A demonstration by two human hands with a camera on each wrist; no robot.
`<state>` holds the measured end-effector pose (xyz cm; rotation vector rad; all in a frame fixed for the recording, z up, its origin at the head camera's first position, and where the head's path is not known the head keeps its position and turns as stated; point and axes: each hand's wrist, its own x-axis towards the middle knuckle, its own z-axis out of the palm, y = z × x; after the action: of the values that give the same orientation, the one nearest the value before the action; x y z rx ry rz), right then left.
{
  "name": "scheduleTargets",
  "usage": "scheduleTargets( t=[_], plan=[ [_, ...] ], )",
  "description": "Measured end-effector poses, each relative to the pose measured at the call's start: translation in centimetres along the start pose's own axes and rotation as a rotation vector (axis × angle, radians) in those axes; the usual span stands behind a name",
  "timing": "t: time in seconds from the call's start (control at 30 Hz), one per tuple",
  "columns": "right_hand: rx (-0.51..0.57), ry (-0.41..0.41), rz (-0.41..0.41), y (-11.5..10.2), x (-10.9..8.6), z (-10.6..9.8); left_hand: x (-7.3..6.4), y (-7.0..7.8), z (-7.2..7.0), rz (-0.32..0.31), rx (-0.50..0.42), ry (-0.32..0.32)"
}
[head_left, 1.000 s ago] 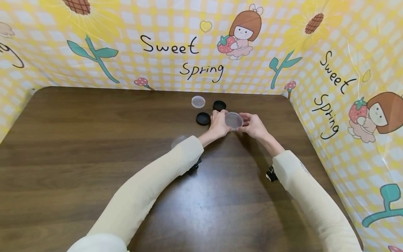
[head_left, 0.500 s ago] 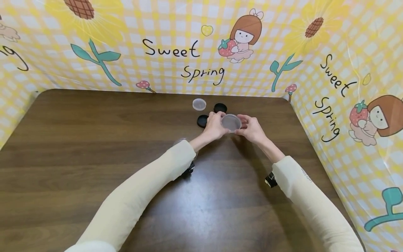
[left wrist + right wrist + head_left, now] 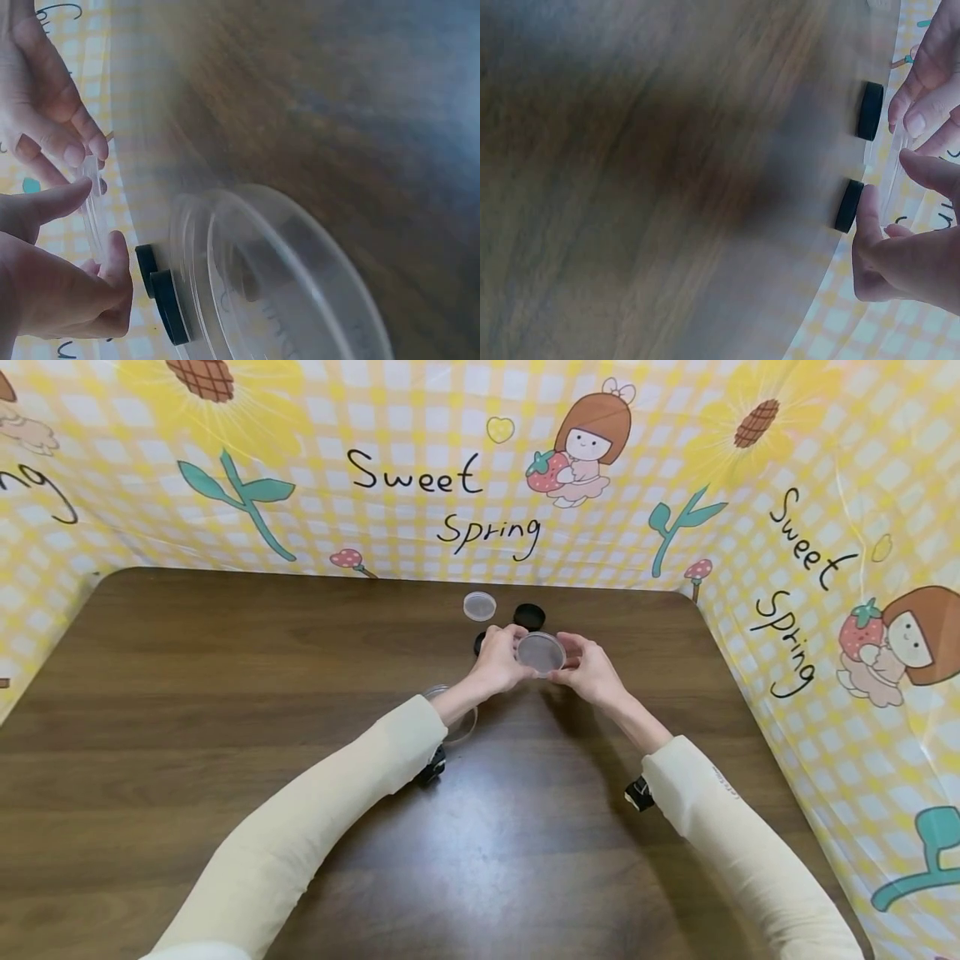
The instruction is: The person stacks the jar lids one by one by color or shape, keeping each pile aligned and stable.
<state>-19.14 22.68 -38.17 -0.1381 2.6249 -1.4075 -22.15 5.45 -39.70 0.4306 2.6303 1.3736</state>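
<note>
Both hands hold a clear, shallow petri dish (image 3: 541,655) above the far part of the table. My left hand (image 3: 498,660) pinches its left edge between thumb and fingers. On the opposite edge, the thumb and fingers of my right hand (image 3: 592,672) grip it too. The left wrist view shows the dish edge-on (image 3: 93,202), raised off the wood. Just behind the hands lies a black round lid (image 3: 529,617). A second black lid (image 3: 478,644) is mostly hidden by my left hand.
A small clear round dish (image 3: 480,607) lies near the table's back edge. Under my left wrist stands a larger clear dish (image 3: 300,262), partly covered by the forearm in the head view. Patterned cloth (image 3: 405,527) rises behind the brown table (image 3: 225,693) and along its sides.
Both hands have drifted left with the petri dish between them. My left hand now covers more of the nearer black lid, and more of the larger clear dish shows past the sleeve.
</note>
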Motion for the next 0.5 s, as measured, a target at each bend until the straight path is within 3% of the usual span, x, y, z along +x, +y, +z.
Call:
scheduleTargets(
  t=[0.5],
  plan=[
    [0.018, 0.004, -0.063, -0.9, -0.3, 2.2, -2.6, -1.4, -2.3, 0.021, -0.082, 0.037]
  ],
)
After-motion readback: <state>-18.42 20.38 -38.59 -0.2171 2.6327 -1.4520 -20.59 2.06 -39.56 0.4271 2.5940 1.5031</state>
